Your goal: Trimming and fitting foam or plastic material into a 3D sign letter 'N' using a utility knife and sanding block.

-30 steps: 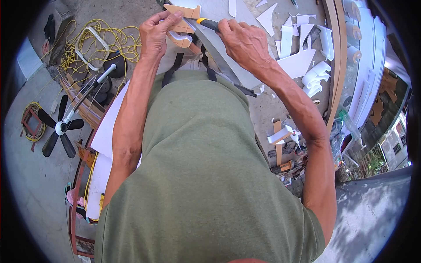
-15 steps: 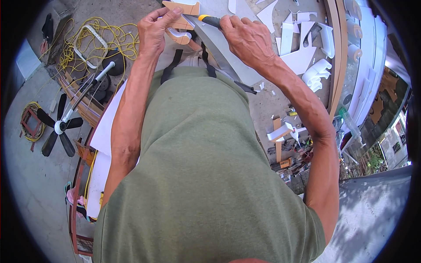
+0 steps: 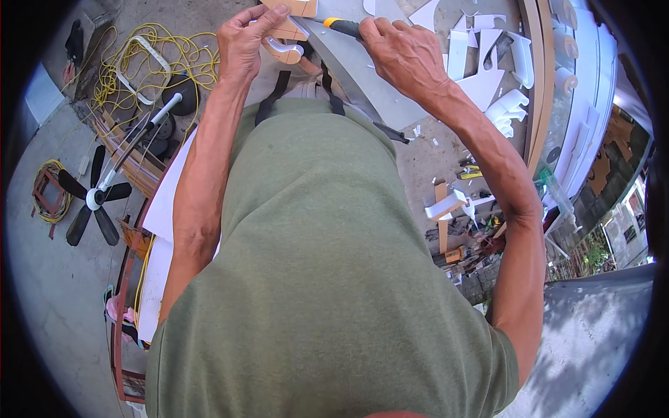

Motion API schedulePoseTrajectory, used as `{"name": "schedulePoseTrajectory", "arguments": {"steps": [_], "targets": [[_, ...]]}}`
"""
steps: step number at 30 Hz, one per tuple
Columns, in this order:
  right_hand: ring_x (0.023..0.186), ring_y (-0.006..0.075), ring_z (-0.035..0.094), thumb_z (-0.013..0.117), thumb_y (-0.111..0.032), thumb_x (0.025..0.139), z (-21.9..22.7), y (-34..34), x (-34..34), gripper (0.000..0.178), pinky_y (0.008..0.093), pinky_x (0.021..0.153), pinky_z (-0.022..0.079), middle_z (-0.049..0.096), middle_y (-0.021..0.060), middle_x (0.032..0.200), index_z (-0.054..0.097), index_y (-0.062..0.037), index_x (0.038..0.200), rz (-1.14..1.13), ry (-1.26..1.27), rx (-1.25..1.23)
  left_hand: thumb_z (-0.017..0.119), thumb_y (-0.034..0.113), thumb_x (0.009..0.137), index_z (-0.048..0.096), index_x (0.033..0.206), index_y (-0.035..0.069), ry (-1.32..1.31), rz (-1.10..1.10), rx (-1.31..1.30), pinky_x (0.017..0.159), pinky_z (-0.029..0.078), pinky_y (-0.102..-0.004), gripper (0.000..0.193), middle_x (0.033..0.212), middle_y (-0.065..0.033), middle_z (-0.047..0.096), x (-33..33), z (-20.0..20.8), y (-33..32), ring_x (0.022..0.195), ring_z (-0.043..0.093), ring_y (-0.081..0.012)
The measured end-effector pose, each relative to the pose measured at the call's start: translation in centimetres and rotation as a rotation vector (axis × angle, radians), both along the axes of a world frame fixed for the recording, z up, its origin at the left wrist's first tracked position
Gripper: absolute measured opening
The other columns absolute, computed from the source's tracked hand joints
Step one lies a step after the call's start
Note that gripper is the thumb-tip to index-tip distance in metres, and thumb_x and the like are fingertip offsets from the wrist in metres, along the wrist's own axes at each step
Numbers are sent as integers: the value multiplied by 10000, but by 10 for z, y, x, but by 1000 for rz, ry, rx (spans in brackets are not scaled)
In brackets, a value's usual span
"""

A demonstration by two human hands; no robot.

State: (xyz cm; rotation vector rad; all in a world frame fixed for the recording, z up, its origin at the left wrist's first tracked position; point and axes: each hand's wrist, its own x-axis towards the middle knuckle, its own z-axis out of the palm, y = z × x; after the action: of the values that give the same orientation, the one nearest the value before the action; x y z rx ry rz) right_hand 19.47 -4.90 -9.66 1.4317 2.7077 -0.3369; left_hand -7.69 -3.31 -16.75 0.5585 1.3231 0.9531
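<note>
At the top of the view, my left hand [image 3: 244, 40] pinches a curved, letter-like cut-out [image 3: 291, 29] between thumb and fingers. The cut-out has a tan face with pencil-like lines and white sides; its upper part runs out of the picture. To its right, my right hand [image 3: 404, 52] is wrapped round the handle of a utility knife [image 3: 341, 28], black with a yellow front end. The knife points left at the cut-out, with a small gap between the yellow end and the piece; its thin blade is hard to make out. A grey board [image 3: 362, 76] lies beneath both hands.
White offcuts [image 3: 481, 87] lie on the floor at right, beside long tan strips [image 3: 540, 90]. Farther down are scattered tools [image 3: 456, 254]. On the left are a tangled yellow cord [image 3: 143, 52], a fan with black blades [image 3: 94, 198] and a reddish metal frame [image 3: 118, 327].
My right hand has moved slightly right and down with the knife, drawing it away from the cut-out. My left hand and the cut-out have shifted only slightly.
</note>
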Motion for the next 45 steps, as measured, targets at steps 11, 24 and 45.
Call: {"name": "schedulePoseTrajectory", "arguments": {"steps": [11,24,45], "targets": [[739,191,678,621,-111,914,10,3,4,132,330,620,535,672,69,851,608,-67,1037,41,48,-36,802,120,839,664,1104,-90,17,-20,20,866,531,-248,365,1006,-137,726,-2,-2,0,937,691,-151],[755,190,699,641,-129,913,-3,15,4,124,296,630,563,694,71,866,626,-79,1025,45,116,-7,828,146,815,656,1128,-93,32,-19,15,850,538,-253,430,1001,-117,714,0,-2,-1,918,691,-148],[728,148,663,638,-93,894,-3,18,10,168,271,585,509,668,47,818,636,-82,1061,100,30,32,831,159,813,665,1126,-92,61,-41,22,837,544,-267,434,988,-125,718,-1,-1,-2,903,695,-154]]}}
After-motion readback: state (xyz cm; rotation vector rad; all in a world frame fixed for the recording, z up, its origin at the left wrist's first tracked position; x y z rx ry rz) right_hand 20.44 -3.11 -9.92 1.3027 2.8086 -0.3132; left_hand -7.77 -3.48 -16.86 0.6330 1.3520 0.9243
